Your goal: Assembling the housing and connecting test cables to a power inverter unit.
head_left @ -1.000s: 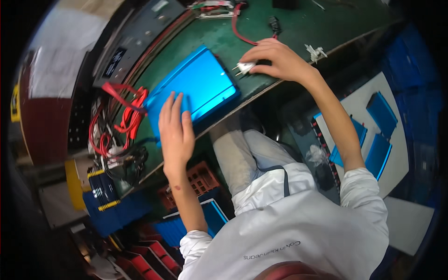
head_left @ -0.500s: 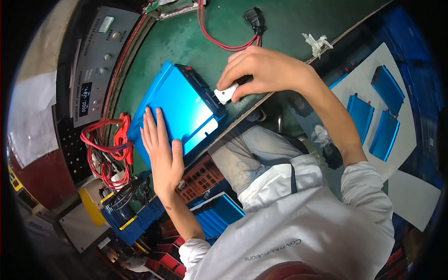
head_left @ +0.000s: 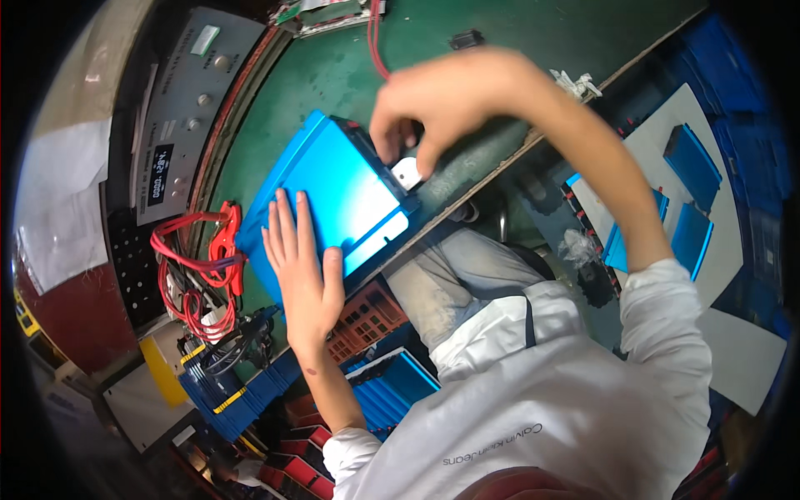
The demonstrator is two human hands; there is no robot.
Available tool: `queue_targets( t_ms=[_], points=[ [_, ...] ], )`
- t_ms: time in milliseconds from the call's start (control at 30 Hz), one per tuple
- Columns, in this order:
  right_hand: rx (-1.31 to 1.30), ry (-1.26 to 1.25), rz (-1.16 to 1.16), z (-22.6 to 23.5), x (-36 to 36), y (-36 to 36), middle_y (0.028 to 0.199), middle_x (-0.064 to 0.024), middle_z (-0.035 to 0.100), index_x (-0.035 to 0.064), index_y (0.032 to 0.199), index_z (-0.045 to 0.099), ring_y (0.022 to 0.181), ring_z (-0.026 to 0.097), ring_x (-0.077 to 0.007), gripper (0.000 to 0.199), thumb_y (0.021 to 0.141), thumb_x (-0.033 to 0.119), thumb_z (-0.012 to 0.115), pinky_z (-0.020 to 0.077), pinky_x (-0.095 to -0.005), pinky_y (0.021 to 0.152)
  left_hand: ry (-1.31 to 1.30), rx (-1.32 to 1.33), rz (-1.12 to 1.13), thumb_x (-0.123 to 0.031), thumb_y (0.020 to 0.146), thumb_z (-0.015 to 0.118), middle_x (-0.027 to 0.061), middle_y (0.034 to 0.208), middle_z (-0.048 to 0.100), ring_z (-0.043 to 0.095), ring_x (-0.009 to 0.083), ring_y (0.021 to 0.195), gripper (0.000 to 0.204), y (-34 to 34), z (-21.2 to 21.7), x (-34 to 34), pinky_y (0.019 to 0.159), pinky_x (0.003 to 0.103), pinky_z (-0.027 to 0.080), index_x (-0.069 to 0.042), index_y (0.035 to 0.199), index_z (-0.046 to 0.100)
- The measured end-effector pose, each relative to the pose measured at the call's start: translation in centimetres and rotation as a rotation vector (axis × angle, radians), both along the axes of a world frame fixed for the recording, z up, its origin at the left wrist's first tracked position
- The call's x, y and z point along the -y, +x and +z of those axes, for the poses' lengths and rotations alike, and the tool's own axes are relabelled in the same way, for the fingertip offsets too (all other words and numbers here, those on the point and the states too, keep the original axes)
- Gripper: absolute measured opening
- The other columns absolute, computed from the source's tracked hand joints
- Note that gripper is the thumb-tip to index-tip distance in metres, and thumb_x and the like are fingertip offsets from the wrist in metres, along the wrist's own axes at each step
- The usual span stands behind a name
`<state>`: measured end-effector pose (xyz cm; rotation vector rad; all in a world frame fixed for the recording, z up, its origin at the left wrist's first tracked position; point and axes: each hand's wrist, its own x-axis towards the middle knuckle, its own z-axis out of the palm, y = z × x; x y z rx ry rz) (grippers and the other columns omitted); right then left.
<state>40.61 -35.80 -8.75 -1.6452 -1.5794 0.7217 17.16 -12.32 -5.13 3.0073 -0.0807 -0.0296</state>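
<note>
A blue metal box (head_left: pixel 333 196) with a black end panel lies slanted on the green bench; it looks like a power inverter. Across its top my left hand (head_left: pixel 302 271) rests flat, fingers stretched out. At the panel end, my right hand (head_left: pixel 442 104) curls over a white plug (head_left: pixel 406 173), with the thumb on its near side and the fingers on the other. The plug sits against the end panel, and its pins are out of sight. Motion blurs the right hand and forearm a little.
Left of the box stands a grey power supply (head_left: pixel 179 117). Red clamps (head_left: pixel 225 246) with coiled red cables lie below it. A black connector (head_left: pixel 467 39) is at the back, near crumpled tissue (head_left: pixel 577 83). More blue boxes (head_left: pixel 693 167) lie on a pale board at right.
The white plug has moved up against the box's end panel, where it was held slightly apart before. My right hand has shifted up and over it. My left hand stays flat on the box.
</note>
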Motion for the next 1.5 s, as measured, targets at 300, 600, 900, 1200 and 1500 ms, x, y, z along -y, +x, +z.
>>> queue_targets(
  t_ms=[300, 600, 900, 1200, 1500],
  points=[
    [0.027, -0.037, 0.204, -0.5, -8.1, 6.9, 0.094, -0.0085, 0.074, 0.0021, 0.109, 0.071, 0.082, 0.067, -0.0194, 0.037, 0.075, 0.008, 0.085, 0.0547, -0.0364, 0.076, -0.019, -0.014, 0.048, -0.043, 0.1, 0.05, 0.0231, 0.168, 0.024, 0.02, 0.0434, 0.155, 0.072, -0.4, 0.1, 0.5, 0.125, 0.058, 0.01, -0.005, 0.159, 0.036],
    [0.226, 0.08, 0.032, -0.1, -6.0, 5.5, 0.093, -0.0119, 0.075, 0.0015, 0.1, 0.07, 0.087, 0.07, -0.0335, 0.026, 0.082, 0.018, 0.08, 0.0531, -0.0448, 0.076, -0.032, -0.003, 0.048, -0.047, 0.101, 0.043, 0.0245, 0.167, 0.026, 0.02, 0.0448, 0.155, 0.074, 0.3, 0.1, 0.6, 0.124, 0.061, 0.01, -0.003, 0.16, 0.034],
    [0.425, 0.065, -0.067, -1.3, -6.2, 5.0, 0.093, -0.012, 0.073, 0.0035, 0.101, 0.065, 0.091, 0.071, -0.0352, 0.028, 0.08, 0.016, 0.081, 0.054, -0.048, 0.076, -0.053, 0.012, 0.049, -0.049, 0.1, 0.044, 0.0243, 0.166, 0.028, 0.023, 0.0451, 0.154, 0.075, 0.5, -0.1, 0.5, 0.123, 0.061, 0.012, -0.003, 0.159, 0.036],
    [0.307, 0.11, -0.017, 1.0, -5.3, 5.3, 0.088, -0.015, 0.073, 0.0038, 0.102, 0.071, 0.085, 0.07, -0.0369, 0.027, 0.081, 0.018, 0.08, 0.0525, -0.0479, 0.072, -0.156, 0.046, 0.099, -0.047, 0.094, 0.057, 0.0234, 0.165, 0.032, 0.025, 0.043, 0.154, 0.076, 0.3, 0.0, 0.0, 0.124, 0.059, 0.011, -0.005, 0.156, 0.044],
    [0.26, 0.008, 0.037, 0.4, -5.6, 5.2, 0.101, -0.0142, 0.073, 0.0029, 0.104, 0.071, 0.096, 0.068, -0.0372, 0.026, 0.085, 0.019, 0.077, 0.0533, -0.0461, 0.081, -0.167, 0.049, 0.131, -0.044, 0.089, 0.064, 0.023, 0.164, 0.034, 0.028, 0.0435, 0.153, 0.076, -0.1, 0.5, 0.1, 0.124, 0.06, 0.012, -0.006, 0.153, 0.049]
  ],
)
